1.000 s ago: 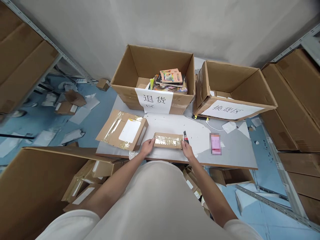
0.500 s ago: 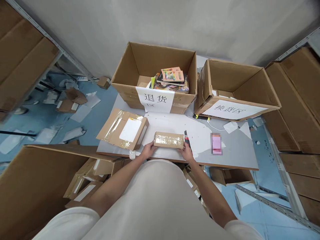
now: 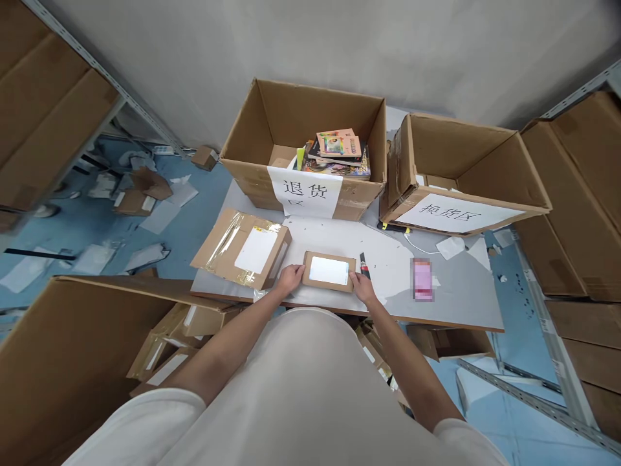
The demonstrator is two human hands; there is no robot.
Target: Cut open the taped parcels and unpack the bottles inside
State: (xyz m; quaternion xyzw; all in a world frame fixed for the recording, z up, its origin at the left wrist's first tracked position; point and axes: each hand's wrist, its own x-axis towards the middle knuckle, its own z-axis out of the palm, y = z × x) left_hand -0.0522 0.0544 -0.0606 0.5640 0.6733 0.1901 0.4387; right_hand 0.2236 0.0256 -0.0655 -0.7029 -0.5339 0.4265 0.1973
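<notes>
Between my two hands is a small cardboard box [image 3: 329, 287], its white label facing up. My left hand [image 3: 291, 278] grips the left end and my right hand [image 3: 361, 285] the right end, fingers closed on the cardboard. Just beyond my right hand lies a utility knife [image 3: 364, 266] with a red and black handle. A larger taped cardboard box [image 3: 224, 249] with a white label rests on the table to the left of my left hand. Whether the small box touches the tabletop, I cannot tell.
At the back of the table [image 3: 466, 285] stand an open carton [image 3: 252, 188] with several books [image 3: 338, 144] and another open carton [image 3: 396, 171]. A pixelated pink item [image 3: 423, 280] lies at right. A big carton [image 3: 63, 336] holding parcels is at lower left. Paper scraps litter the floor.
The small box has been turned over: its taped side faced up before, and now its white label does. Both hands still hold its ends. The view has shifted slightly.
</notes>
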